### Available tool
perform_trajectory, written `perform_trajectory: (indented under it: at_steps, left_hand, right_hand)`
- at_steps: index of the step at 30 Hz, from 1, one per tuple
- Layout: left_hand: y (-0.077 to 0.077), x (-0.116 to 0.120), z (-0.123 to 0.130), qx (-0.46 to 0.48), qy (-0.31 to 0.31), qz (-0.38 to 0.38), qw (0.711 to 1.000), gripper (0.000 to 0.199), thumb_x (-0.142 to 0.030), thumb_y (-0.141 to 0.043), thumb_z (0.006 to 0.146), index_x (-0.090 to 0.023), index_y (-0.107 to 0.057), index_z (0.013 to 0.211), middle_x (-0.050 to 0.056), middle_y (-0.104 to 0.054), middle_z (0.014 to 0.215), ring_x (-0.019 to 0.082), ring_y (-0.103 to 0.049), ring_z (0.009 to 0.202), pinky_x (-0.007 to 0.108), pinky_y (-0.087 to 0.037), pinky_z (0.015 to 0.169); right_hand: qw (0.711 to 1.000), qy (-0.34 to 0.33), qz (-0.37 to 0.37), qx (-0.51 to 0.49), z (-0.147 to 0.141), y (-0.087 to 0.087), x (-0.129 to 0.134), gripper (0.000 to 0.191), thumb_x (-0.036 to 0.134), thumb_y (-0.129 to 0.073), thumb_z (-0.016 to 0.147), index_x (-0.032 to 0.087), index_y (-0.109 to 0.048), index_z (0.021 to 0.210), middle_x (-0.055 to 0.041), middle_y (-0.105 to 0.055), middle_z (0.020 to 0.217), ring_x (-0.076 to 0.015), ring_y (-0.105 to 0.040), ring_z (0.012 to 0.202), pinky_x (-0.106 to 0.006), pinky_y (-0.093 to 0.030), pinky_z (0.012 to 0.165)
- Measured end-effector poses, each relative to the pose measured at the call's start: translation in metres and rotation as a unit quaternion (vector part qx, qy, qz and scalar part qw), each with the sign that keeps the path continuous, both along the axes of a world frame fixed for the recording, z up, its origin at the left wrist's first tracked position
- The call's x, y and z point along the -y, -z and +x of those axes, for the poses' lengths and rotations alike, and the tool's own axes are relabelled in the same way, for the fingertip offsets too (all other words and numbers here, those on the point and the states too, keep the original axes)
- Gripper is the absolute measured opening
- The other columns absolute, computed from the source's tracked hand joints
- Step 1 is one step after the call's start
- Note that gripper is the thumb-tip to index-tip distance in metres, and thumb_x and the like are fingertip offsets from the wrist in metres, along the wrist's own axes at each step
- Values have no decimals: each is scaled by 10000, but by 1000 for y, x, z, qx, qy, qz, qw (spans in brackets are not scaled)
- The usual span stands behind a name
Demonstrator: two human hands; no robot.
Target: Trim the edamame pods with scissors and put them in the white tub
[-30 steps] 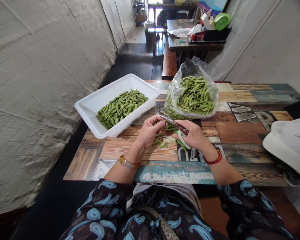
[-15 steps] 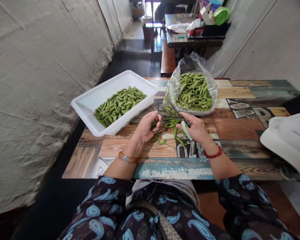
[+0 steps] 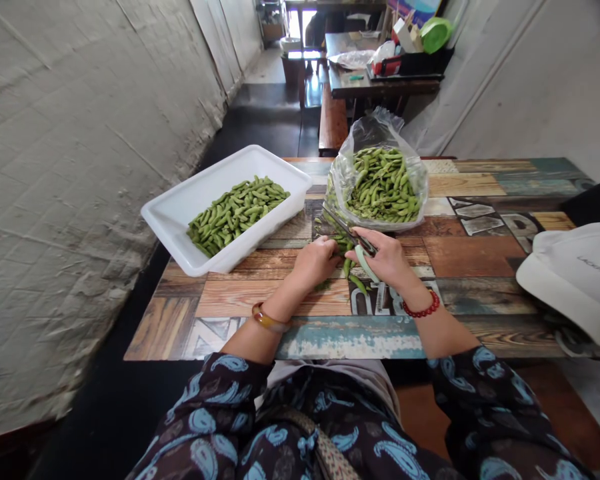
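My right hand (image 3: pixel 383 257) grips a pair of scissors (image 3: pixel 365 263) with pale green handles, dark blades pointing up and left. Beside it, my left hand (image 3: pixel 316 261) reaches into a small pile of loose green soybean pods (image 3: pixel 359 283), its fingers curled together. What those fingers hold is hidden behind the hand. Just behind both hands, a clear plastic bag (image 3: pixel 344 160) lies with its mouth toward me, full of soybean pods (image 3: pixel 385 187). To the left stands a white plastic tub (image 3: pixel 173 230) with trimmed-looking pods (image 3: pixel 237 213) heaped inside.
The patterned wood-look table (image 3: pixel 475 257) carries all of this. A white cap (image 3: pixel 575 273) lies at the right edge, by a black item (image 3: pixel 597 207). Farther back are a bench (image 3: pixel 333 123) and another table (image 3: pixel 345 83) with a green bowl (image 3: pixel 435 35). A rough wall (image 3: pixel 80 167) runs along the left.
My left hand has moved right into the loose pods, closer to the scissors, and turned so its back faces up. My right hand still holds the scissors in about the same place.
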State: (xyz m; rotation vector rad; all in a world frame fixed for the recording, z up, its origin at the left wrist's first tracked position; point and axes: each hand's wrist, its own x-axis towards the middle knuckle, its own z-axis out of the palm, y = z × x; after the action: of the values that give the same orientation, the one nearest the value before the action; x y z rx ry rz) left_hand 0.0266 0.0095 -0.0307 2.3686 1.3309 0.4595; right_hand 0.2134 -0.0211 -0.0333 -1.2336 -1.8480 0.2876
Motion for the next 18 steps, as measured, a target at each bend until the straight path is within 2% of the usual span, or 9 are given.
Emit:
perform_trajectory:
  at_steps: [2,4,9,13,18]
  left_hand:
    - [-3,-2,-5,91,-1,-19,996,53,-186,-649,800,-160,-646,754,59,-615,810,182,-569,772,288,-420,704]
    - [-9,-4,-12,202,-8,-48,978,81,-185,-667,774,-157,-615,718,30,-598,758,158,-542,743,271,-410,709]
    - [-25,-1,-25,398,-32,-170,901,192,-321,-685,787,-151,-600,764,0,-580,737,107,-469,668,221,-376,635]
    - [-26,3,-28,470,-51,-222,853,244,-356,-739,742,-155,-649,848,-11,-572,730,83,-424,607,208,-345,563]
    - [-24,4,-29,487,-86,-219,841,259,-359,-753,731,-166,-689,891,-21,-569,703,79,-399,577,216,-326,547]
  right_hand:
    - [1000,1,-6,2,1,0,0,472,447,-704,816,164,-680,1193,-120,-743,1075,-255,-713,942,-382,-582,882]
    - [1000,3,-16,4,2,-1,1,464,437,-700,822,173,-671,1202,-111,-741,1043,-250,-708,922,-385,-580,870]
    - [999,-16,-43,24,2,-3,2,479,422,-726,802,207,-645,1222,-87,-716,1015,-231,-677,870,-389,-567,851]
    - [997,-37,-63,38,1,-3,3,490,413,-740,786,207,-631,1217,-85,-691,1021,-227,-657,866,-381,-562,826]
    - [995,-51,-73,49,1,-1,3,510,398,-747,773,201,-610,1223,-79,-675,1012,-231,-647,884,-385,-556,817]
